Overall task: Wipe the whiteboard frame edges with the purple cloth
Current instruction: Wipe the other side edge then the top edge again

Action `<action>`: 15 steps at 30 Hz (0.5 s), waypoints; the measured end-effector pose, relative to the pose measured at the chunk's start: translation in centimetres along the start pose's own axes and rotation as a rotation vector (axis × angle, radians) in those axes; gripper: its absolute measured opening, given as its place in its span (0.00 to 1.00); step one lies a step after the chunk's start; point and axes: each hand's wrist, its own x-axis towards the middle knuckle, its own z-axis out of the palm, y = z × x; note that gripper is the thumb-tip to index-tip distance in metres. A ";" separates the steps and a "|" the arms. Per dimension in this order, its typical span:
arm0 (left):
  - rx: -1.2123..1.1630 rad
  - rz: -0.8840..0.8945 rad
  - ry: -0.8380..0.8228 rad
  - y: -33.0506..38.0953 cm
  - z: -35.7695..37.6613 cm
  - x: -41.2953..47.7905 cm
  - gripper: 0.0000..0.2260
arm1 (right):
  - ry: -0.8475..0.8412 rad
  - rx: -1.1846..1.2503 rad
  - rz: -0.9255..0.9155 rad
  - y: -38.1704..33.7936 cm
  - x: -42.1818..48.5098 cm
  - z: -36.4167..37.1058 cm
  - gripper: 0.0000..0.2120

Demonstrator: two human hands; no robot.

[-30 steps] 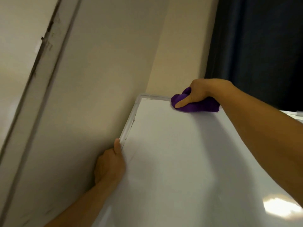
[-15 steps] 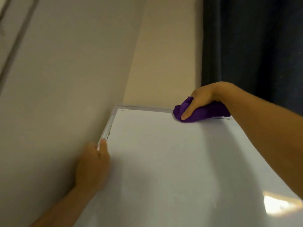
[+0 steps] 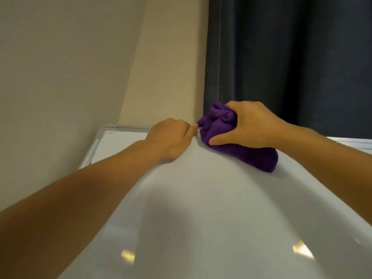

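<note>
The left hand (image 3: 171, 137), fingers curled, rests on the whiteboard's (image 3: 201, 198) top frame (image 3: 128, 127), its fingertip just beside the cloth (image 3: 231, 137), which the right hand (image 3: 251, 125) clenches bunched against that same edge.

We find the whiteboard (image 3: 211, 208) filling the lower part of the view, its frame (image 3: 128, 128) running along the far edge and down the left side, with a wall (image 3: 70, 67) directly to its left and behind that corner, and a curtain (image 3: 291, 57) behind the far edge to the right. On the far edge, the left hand (image 3: 171, 137) rests to the left and the right hand (image 3: 249, 125) just beside it to the right, gripping the cloth (image 3: 221, 125). The cloth lies on the board at the frame, between the two hands and trailing under the right hand; the left fingertip appears to touch it.
</note>
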 end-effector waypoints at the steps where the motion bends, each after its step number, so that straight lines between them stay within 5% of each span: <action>1: 0.041 -0.025 0.012 0.2 0.4 0.3 0.25 | -0.032 0.011 0.068 0.2 0.1 -0.4 0.33; 8: 0.161 -0.075 0.185 0.4 1.2 1.1 0.20 | -0.268 -0.176 0.068 -2.3 4.3 0.0 0.37; 15: 0.056 -0.108 0.219 0.1 1.6 0.9 0.20 | -0.507 -0.359 0.279 0.5 3.2 -3.7 0.41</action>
